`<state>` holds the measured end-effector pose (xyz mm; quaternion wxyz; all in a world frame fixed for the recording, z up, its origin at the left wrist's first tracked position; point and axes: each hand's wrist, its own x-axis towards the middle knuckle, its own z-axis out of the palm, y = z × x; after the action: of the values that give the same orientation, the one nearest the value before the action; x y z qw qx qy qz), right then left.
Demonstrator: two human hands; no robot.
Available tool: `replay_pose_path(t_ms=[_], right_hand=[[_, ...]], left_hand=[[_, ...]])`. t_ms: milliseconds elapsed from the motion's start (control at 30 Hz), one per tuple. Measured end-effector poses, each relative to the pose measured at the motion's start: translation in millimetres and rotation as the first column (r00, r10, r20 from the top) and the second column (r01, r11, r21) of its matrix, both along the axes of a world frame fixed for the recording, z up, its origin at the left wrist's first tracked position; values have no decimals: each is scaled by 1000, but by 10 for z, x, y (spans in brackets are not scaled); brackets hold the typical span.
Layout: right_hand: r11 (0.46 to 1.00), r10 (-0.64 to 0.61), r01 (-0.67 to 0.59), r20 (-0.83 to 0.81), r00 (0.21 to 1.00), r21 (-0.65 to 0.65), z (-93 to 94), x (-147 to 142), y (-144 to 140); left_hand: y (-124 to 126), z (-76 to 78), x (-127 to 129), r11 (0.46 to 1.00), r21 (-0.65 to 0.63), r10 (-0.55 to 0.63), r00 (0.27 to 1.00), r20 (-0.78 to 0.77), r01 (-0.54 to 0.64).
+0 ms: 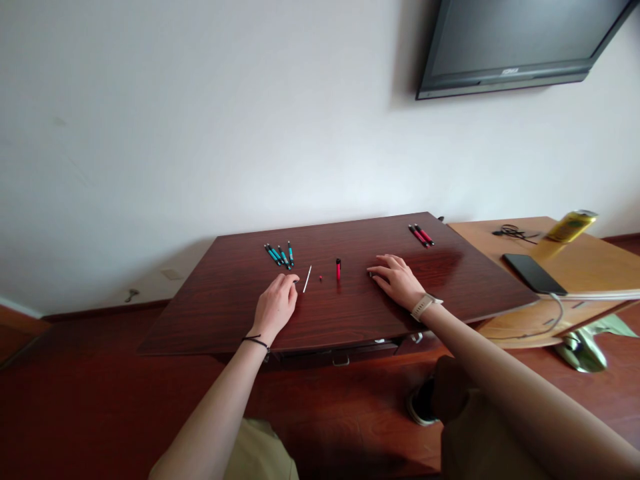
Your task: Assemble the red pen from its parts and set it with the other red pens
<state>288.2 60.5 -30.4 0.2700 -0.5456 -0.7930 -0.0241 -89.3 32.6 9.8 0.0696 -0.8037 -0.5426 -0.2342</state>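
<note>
You can make out 1 brand up on the wall: pale letters (510, 71) on the lower frame of the television (520, 39), seemingly KONKA, though they are small and blurred, so you cannot be sure of each one. To your right, the yellow can (570, 227) carries green markings too blurred for you to read.

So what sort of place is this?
Probably a room in a home or small office: a black flat-screen TV on a white wall, a dark-brown wood-grain table and a reddish wooden floor.
</note>
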Motion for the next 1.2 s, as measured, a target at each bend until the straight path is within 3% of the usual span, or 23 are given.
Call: replay_pose_path(t_ms=[567, 700, 800, 900, 1000, 1067, 1200], right_hand=[[996, 93, -92, -99, 991, 14, 90, -39, -29], [996, 92, -87, -307, 947, 29, 166, 14, -5], [997, -53, 72, -626, 778, 6, 212, 220, 56], [979, -147, 200, -844, 515, -48, 155, 496, 117], [972, -192, 179, -956, 223, -154, 9, 683, 135], [974, -190, 156, -970, 154, -166, -78, 723, 122], [983, -158, 121, -972, 172, -138, -128, 684, 91]], left_hand=[[-7, 17, 10, 999, -23, -30, 997, 73, 31], [-4, 0, 1, 999, -35, -28, 998, 63, 30], [1, -16, -7, 998, -50, -26, 998, 62, 30], [7, -16, -8, 997, -77, -14, 998, 58, 19], [18, -10, -3, 992, -124, 21, 999, 33, -17], [25, -5, 4, 985, -164, 45, 999, 7, -43], [28, 17, 33, 978, -197, 61, 997, -50, -70]])
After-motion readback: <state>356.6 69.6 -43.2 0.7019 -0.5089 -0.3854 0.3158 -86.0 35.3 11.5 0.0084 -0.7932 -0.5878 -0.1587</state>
